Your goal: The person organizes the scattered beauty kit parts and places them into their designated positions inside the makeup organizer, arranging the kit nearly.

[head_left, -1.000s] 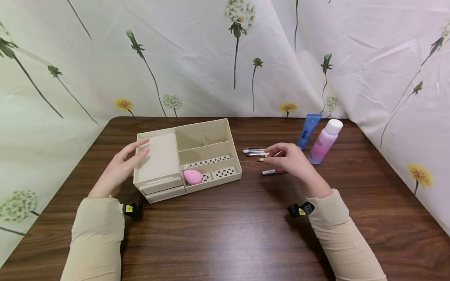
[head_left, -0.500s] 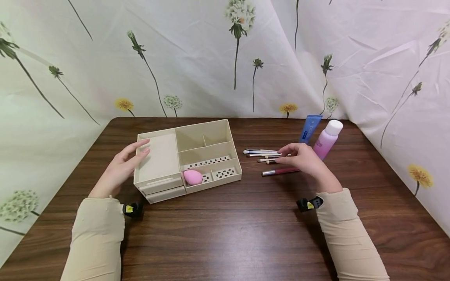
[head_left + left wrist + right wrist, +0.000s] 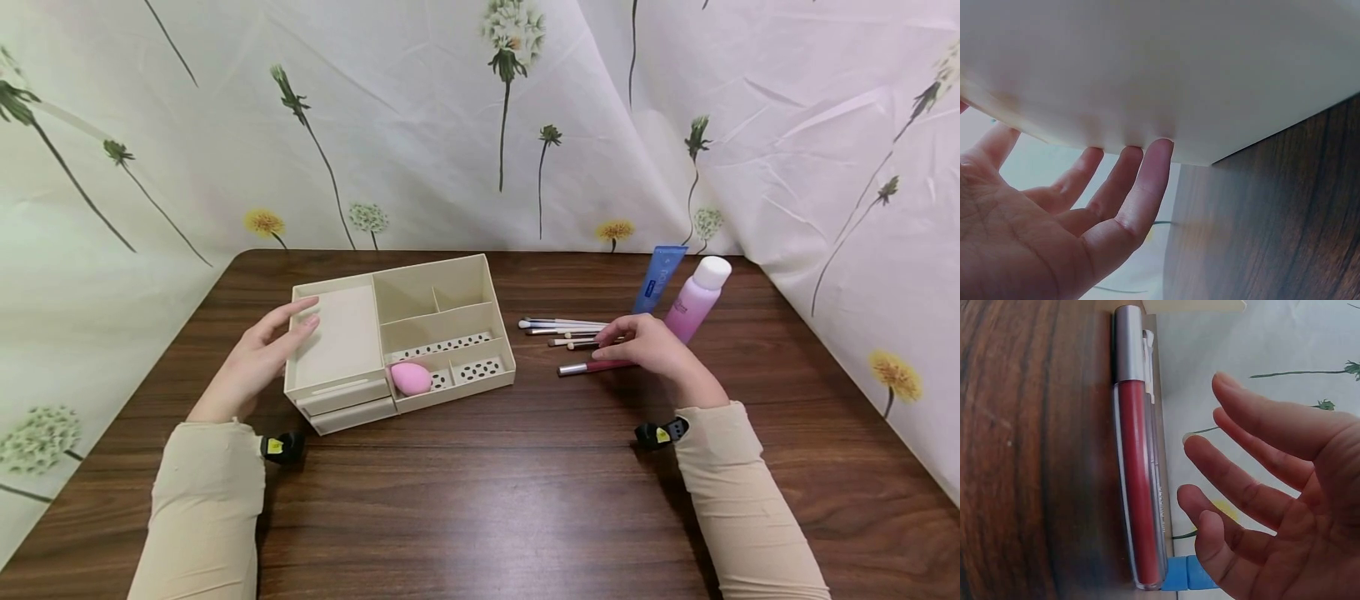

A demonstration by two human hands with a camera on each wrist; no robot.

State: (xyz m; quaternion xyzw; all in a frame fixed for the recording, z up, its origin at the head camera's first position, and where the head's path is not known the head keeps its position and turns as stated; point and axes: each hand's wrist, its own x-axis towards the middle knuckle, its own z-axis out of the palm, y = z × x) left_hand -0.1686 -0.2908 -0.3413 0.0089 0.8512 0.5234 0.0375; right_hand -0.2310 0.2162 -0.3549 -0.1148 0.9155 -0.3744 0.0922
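My left hand (image 3: 258,358) rests at the left side of a cream desktop organizer (image 3: 337,337), its fingers spread. In the left wrist view the fingertips (image 3: 1160,150) touch the organizer's side wall. A pink makeup sponge (image 3: 411,378) lies in the front compartment. My right hand (image 3: 651,348), loosely bent and holding nothing, hovers over a red lip gloss tube with a silver cap (image 3: 573,369). The right wrist view shows the lip gloss (image 3: 1138,481) lying on the table, apart from the fingers. Several makeup brushes (image 3: 551,326) lie just behind it, their handle ends partly hidden by the hand.
Behind my right hand stand a blue squeeze tube (image 3: 660,279) and a pink-purple bottle with a white cap (image 3: 693,304). Several compartments and two drawers (image 3: 352,410) make up the organizer. A flowered cloth (image 3: 420,125) hangs along the table's back edge.
My right hand has moved right and toward me, from over the brushes to over the lip gloss, its fingertips parting. More of the brushes now shows. The left hand has stayed put.
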